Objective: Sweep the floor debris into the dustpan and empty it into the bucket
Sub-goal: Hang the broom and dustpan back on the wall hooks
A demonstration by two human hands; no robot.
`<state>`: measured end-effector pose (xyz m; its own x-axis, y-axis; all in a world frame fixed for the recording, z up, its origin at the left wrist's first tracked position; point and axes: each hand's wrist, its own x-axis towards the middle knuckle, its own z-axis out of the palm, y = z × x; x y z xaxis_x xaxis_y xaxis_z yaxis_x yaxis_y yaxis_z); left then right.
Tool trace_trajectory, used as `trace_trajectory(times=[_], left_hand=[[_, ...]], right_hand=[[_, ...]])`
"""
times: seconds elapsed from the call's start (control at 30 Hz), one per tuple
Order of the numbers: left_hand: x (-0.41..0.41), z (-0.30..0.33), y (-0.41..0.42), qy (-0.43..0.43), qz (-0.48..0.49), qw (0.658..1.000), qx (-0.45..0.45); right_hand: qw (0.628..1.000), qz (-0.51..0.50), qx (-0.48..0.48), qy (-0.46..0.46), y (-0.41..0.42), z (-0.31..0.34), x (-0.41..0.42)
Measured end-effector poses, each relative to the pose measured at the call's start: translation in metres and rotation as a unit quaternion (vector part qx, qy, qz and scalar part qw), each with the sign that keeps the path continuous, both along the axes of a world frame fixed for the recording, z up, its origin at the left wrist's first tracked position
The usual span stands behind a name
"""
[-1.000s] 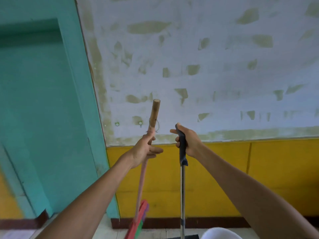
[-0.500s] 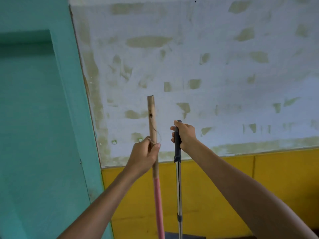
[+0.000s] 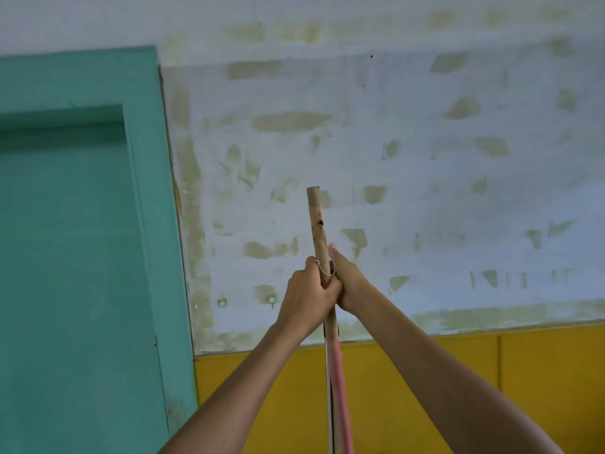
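The broom handle (image 3: 317, 221) stands upright in the middle of the view, bare wood at the top and pink lower down, with a string loop through a hole. My left hand (image 3: 306, 294) is closed around it just under the string. The thin metal dustpan handle (image 3: 330, 381) runs down right beside the pink shaft. My right hand (image 3: 345, 280) presses against the left hand and is closed over the top of the dustpan handle, whose grip is hidden. The broom head, the dustpan, the bucket and the floor are all out of view.
A patchy white wall (image 3: 409, 178) faces me, with a yellow lower panel (image 3: 458, 381). A teal door frame (image 3: 163, 257) fills the left side. Two small hooks (image 3: 271, 300) stick out of the wall near the frame.
My two hands have come together, so both handles now stand side by side. The view has tilted upward and the broom head and bucket rim have dropped out of sight.
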<state>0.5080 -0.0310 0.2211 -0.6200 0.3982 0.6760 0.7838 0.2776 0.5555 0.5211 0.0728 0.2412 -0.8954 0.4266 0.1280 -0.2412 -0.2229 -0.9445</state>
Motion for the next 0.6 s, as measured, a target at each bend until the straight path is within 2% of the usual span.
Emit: trace_trajectory(times=[0.13, 0.27, 0.37, 0.5, 0.6], left_hand=[[-0.007, 0.013, 0.001, 0.032, 0.033, 0.999, 0.023], [-0.014, 0.019, 0.001, 0.028, 0.019, 0.999, 0.018], [-0.014, 0.018, 0.001, 0.050, 0.033, 0.998, -0.006], [-0.018, -0.001, -0.008, 0.164, 0.111, 0.973, -0.119], [-0.016, -0.014, -0.009, 0.178, 0.121, 0.972, -0.098]], right_hand=[[0.985, 0.114, 0.117, 0.059, 0.005, -0.048, 0.016], [0.965, 0.074, 0.233, 0.097, -0.007, -0.112, 0.024], [0.953, 0.051, 0.274, 0.118, -0.018, -0.110, 0.020], [0.948, 0.030, 0.261, 0.179, -0.011, -0.090, 0.009], [0.932, 0.018, 0.295, 0.208, -0.013, -0.075, -0.001]])
